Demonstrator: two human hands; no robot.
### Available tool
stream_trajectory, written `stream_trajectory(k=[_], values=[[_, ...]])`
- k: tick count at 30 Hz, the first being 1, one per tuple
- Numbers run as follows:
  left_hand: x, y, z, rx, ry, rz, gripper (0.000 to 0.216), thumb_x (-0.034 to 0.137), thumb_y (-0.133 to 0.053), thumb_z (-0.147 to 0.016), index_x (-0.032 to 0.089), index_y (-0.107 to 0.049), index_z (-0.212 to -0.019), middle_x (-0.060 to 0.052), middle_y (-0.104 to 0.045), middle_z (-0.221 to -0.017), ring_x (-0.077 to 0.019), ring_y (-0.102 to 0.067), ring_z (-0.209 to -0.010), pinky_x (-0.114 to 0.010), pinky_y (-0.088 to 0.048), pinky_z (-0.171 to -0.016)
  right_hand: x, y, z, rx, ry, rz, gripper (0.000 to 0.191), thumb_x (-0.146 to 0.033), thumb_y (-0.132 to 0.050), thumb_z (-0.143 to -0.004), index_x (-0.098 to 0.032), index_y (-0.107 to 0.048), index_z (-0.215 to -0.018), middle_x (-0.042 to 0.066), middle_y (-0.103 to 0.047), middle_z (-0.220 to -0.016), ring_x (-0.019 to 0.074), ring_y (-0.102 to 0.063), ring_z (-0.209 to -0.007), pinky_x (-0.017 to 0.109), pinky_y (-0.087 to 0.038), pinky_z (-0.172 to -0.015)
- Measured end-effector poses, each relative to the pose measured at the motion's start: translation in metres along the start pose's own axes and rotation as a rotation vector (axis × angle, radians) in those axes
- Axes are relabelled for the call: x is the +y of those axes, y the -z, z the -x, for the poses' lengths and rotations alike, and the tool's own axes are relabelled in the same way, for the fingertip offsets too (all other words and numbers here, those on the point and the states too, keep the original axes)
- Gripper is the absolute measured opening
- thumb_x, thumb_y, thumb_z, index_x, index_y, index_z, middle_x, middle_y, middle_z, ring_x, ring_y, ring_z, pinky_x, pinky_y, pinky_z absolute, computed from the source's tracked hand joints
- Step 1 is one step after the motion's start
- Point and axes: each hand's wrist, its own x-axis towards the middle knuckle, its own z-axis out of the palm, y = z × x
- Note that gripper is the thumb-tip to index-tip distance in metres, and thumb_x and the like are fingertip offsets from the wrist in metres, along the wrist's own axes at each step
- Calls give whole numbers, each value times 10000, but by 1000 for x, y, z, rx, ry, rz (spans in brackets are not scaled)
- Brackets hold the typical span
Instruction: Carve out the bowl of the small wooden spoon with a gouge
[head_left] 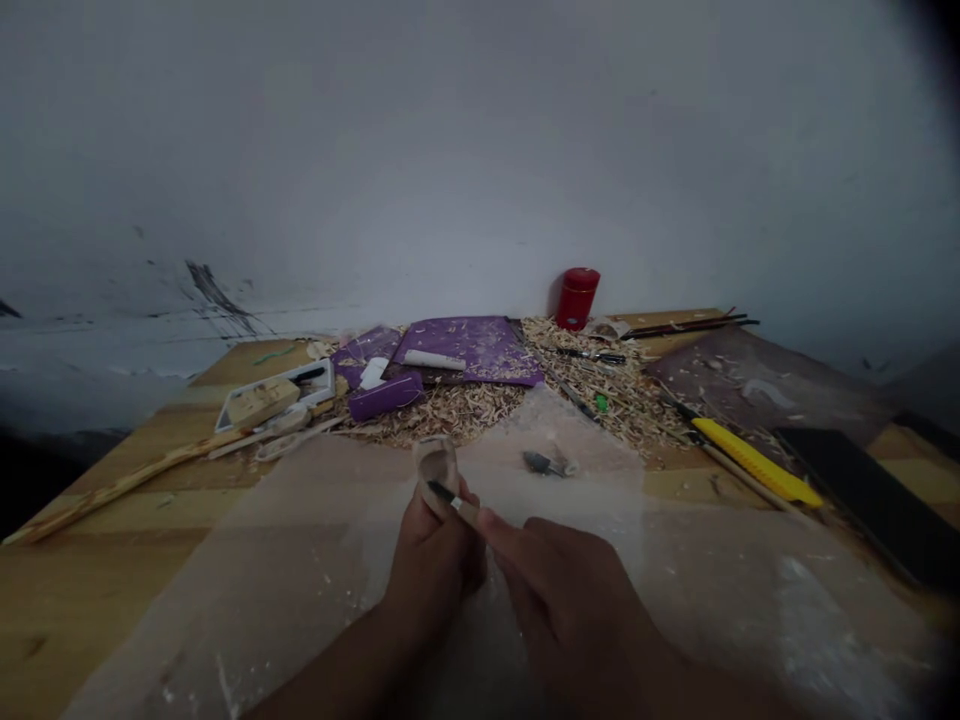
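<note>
My left hand (429,560) is closed around a pale carved wooden piece (433,452), whose rounded top with a hollow in it stands up above the fingers. The rest of that piece is hidden in the hand. A carving knife (465,511) with a dark blade and a light handle is gripped in my right hand (566,585), index finger laid along the handle. The blade's tip rests at or just over the hollow; contact is hard to tell. Both hands are close together above a translucent plastic sheet (300,570).
Wood shavings (480,408) lie thick behind the hands, around a purple sheet (480,345). A grey pointed bit (541,462) is beyond my right hand. Rightward are a yellow utility knife (754,460) and dark slab (862,490). A white tray (328,378), wooden stick (135,488) and red tin (578,300) stand farther off.
</note>
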Motion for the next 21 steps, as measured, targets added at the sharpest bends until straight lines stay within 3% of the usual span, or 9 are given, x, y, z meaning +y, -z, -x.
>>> stream_trajectory(k=[8,12,14,17,21], values=[[-5,4,-5,63,-121,-58,269,279,-629,-648,222,-391,-761,106,-428,-462,-44,-359,-356,-142,-284,-336,-7,-16,-3,64,-202,-325,280,-106,-394,-838,-179,-532,-1070,15,-626,-781,112,-572,-664,210,-441,-598],[-6,3,-4,25,-147,-37,234,269,-611,-674,215,-396,-750,103,-435,-471,-40,-359,-369,-141,-290,-348,-1,-18,-2,144,58,68,306,-135,-376,-840,-94,-537,-1097,38,-562,-593,150,-503,-511,251,-396,-463],[-6,2,-3,15,-136,-29,229,266,-611,-677,209,-399,-743,102,-438,-473,-35,-360,-378,-137,-290,-360,1,-20,0,174,106,169,314,-134,-370,-836,-70,-549,-1086,43,-533,-547,159,-470,-472,257,-363,-424],[-5,-1,-2,37,-139,0,254,268,-630,-664,204,-397,-743,103,-443,-484,-27,-377,-399,-133,-306,-393,0,-22,-2,150,39,88,331,-127,-364,-832,-86,-532,-1115,52,-569,-600,157,-506,-513,259,-399,-457],[-5,-3,-3,51,-94,12,262,321,-610,-681,217,-378,-743,105,-426,-458,-39,-361,-371,-147,-282,-369,-2,-17,-11,53,-177,-232,318,-144,-390,-836,-176,-551,-1108,45,-659,-803,144,-599,-680,257,-476,-607]])
